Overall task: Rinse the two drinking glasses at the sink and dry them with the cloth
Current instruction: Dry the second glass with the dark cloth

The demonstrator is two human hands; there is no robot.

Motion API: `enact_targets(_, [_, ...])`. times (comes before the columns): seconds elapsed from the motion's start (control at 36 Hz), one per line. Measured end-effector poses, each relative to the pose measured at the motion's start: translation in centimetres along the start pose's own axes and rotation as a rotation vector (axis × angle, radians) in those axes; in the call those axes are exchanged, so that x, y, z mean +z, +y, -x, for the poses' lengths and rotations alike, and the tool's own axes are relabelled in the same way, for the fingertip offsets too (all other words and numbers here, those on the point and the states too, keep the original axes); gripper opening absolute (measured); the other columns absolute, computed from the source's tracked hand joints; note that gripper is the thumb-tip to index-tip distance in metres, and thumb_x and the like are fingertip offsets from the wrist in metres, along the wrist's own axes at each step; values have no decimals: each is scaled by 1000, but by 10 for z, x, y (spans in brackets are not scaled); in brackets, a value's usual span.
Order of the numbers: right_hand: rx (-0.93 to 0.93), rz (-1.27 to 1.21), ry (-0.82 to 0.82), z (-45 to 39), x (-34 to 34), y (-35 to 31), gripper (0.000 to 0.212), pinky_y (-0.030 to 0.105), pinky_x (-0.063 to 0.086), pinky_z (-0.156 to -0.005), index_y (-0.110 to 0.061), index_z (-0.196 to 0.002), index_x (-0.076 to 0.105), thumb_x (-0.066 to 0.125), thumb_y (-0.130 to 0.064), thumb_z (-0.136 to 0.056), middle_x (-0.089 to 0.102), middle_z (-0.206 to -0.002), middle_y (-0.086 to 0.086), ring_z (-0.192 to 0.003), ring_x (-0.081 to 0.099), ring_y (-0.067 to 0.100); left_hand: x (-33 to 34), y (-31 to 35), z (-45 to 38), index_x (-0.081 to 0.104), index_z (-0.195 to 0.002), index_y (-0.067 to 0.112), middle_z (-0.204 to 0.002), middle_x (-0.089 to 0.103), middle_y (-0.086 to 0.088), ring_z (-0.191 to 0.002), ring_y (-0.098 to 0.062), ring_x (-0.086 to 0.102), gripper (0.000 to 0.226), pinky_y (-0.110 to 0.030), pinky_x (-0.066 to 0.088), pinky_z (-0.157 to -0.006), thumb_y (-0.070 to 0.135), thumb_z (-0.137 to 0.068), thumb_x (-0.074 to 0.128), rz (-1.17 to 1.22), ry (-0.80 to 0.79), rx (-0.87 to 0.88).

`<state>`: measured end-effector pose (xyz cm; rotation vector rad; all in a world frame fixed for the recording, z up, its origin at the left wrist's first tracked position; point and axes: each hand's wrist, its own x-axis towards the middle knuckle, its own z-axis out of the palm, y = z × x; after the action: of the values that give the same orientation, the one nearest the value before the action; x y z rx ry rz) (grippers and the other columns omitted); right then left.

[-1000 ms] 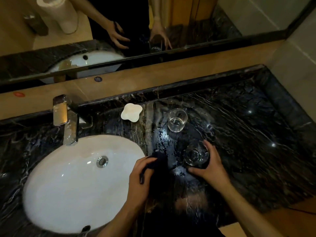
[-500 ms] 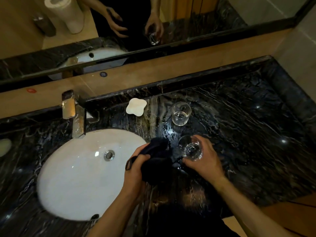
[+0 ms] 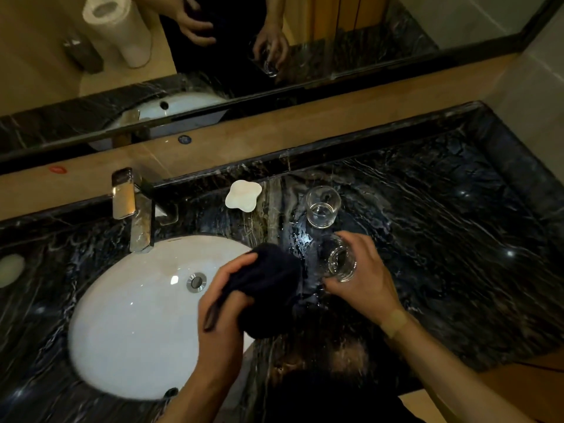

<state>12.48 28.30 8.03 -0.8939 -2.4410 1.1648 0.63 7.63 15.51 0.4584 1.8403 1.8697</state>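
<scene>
Two hands work above a dark marble counter (image 3: 457,239). At the left, a white oval sink (image 3: 128,315) is set into the counter, with a metal drain (image 3: 196,282) in its bowl and a chrome tap (image 3: 134,209) standing at its far edge. Right of the tap, near the back ledge, lies a small white soap dish (image 3: 243,196).

Over the right rim of the sink, the left hand (image 3: 222,306) is closed around a bunched dark cloth (image 3: 268,288), fingers curled over its near side, thumb on the far side. The cloth sits between the two hands, above the counter.

Just to the right, the right hand (image 3: 363,279) grips a clear drinking glass (image 3: 338,261), tilted on its side with its mouth turned toward the cloth; the fingers wrap its far side and the thumb presses below. This glass is lifted off the counter, close to the cloth, though whether they touch cannot be told.

Farther back, the second glass (image 3: 323,206) stands upright on the counter, apart from both hands.

Along the far wall, a mirror (image 3: 396,35) reflects the hands and a paper roll (image 3: 119,29).
</scene>
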Motion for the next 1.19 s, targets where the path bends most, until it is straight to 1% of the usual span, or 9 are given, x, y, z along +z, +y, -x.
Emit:
enact_targets(0.11, [-26, 1, -12, -2, -5, -8, 85, 23, 47, -83, -46, -133, 38, 85, -41, -62, 38, -123, -24, -102, 54, 5, -12, -2, 0, 67, -122, 21, -132, 63, -4, -117, -35, 62, 52, -66, 52, -85, 25, -72, 54, -102, -4, 32])
enact_targets(0.22, [-46, -11, -86, -3, -1, -28, 86, 14, 45, -88, -46, -137, 35, 84, -42, -66, 39, -127, -22, -106, 50, 1, -4, -7, 2, 65, -125, 22, -138, 58, 5, -129, -21, 54, 37, -35, 49, -99, 38, -93, 55, -299, -84, 262])
enact_targets(0.28, [-42, -14, -108, -3, 3, -36, 84, 3, 37, -85, -39, -139, 40, 84, -40, -67, 39, -125, -23, -107, 49, -2, 3, -9, 1, 64, -126, 17, -140, 57, 2, -132, -21, 52, 38, -31, 46, -103, 23, -92, 50, -282, -74, 294])
enact_targets(0.36, [-10, -28, -138, -2, 6, -44, 86, 5, 34, -85, -34, -142, 41, 84, -42, -68, 39, -124, -23, -110, 49, -1, 11, -12, 1, 63, -127, 13, -142, 56, -3, -135, -24, 49, 45, -30, 42, -106, 14, -86, 46, -271, -14, 352])
enact_targets(0.53, [30, -37, -197, 2, 9, -45, 90, -2, 35, -76, -35, -143, 37, 84, -44, -67, 38, -124, -23, -108, 49, -1, 16, -3, -8, 62, -129, 19, -143, 54, -6, -137, -28, 46, 55, -50, 43, -105, 12, -78, 45, -107, 154, 324])
enact_targets(0.69, [18, -43, -178, -2, 11, -46, 91, 5, 34, -80, -46, -135, 36, 86, -38, -60, 39, -121, -23, -109, 51, 3, 8, 3, -9, 62, -128, 6, -143, 54, -4, -133, -24, 51, 40, -32, 42, -106, 18, -94, 45, -368, -275, 345])
enact_targets(0.89, [83, -125, -178, -2, 3, -47, 83, 1, 38, -80, -48, -131, 42, 74, -53, -54, 43, -121, -30, -111, 47, -16, 1, -6, 1, 52, -140, 5, -152, 44, -5, -140, -24, 43, 48, -33, 37, -112, 18, -95, 43, -458, -206, 377])
enact_targets(1.08, [-38, -27, -293, 3, 2, -60, 88, 14, 41, -81, -35, -138, 47, 69, -47, -54, 47, -130, -16, -109, 56, 7, 7, -6, -3, 49, -145, 17, -157, 37, 4, -144, -20, 38, 64, -43, 38, -114, 11, -81, 47, -635, -421, 344])
enact_targets(1.19, [-66, -72, -316, 0, -5, -63, 85, 20, 49, -87, -38, -134, 51, 72, -44, -52, 48, -127, -18, -109, 57, 5, 0, -6, -11, 38, -147, 25, -156, 36, 7, -143, -8, 33, 70, -51, 13, -122, 29, -80, 60, -961, -592, 399])
